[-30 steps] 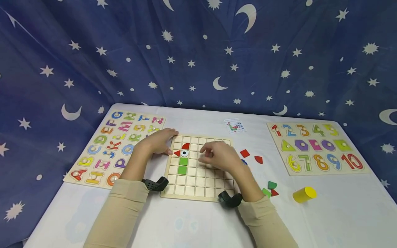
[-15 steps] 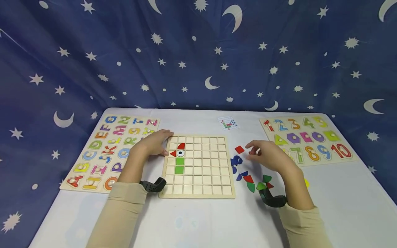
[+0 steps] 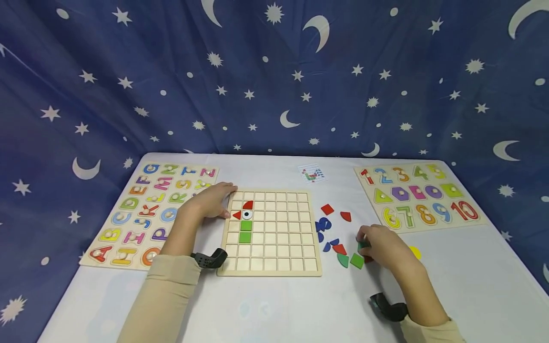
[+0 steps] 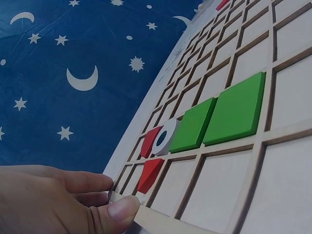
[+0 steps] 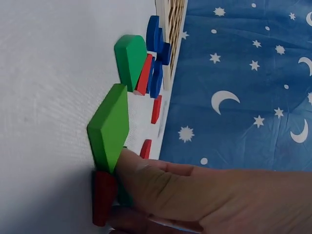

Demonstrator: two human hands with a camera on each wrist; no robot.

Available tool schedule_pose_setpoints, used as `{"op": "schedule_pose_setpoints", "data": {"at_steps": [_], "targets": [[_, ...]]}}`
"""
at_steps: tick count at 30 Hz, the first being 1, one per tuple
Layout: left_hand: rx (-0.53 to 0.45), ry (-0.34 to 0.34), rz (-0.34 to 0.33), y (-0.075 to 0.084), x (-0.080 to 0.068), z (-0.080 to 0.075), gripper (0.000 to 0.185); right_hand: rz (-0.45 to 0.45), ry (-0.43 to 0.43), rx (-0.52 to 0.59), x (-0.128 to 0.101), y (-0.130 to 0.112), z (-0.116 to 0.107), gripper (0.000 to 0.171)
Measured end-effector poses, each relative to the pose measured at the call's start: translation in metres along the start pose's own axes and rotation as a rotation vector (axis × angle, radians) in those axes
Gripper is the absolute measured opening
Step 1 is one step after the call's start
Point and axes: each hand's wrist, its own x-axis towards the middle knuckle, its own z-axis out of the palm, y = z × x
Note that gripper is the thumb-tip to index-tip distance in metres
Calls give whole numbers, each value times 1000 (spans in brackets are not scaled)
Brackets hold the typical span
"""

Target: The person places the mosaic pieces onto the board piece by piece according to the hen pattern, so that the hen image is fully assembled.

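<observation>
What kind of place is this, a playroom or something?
Probably a children's play or learning table: an alphabet puzzle, a number puzzle and a wooden grid board lie on a white table before a star-and-moon curtain.

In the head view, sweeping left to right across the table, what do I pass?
Alphabet puzzle board → left hand → wooden grid board → loose blue pieces → right hand → yellow cylinder → number puzzle board.
</observation>
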Motion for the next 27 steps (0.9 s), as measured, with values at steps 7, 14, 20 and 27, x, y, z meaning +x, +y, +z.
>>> {"op": "schedule_pose_setpoints", "data": {"at_steps": [7,14,20,27], "targets": [[-16,2,-14,-1,0,-1,80,-26,-29,9,10,-5,0,19],[-36,1,-34,-1,-2,-1,81,-131,76,3,19,-34,-14,15],[-24,-3,-25,-2,-1,0,81,-287,168,76,36,-86,-17,13],[-27,-7,-26,-2,0,0,81,-426,129,180,42,-156,1,12]]}}
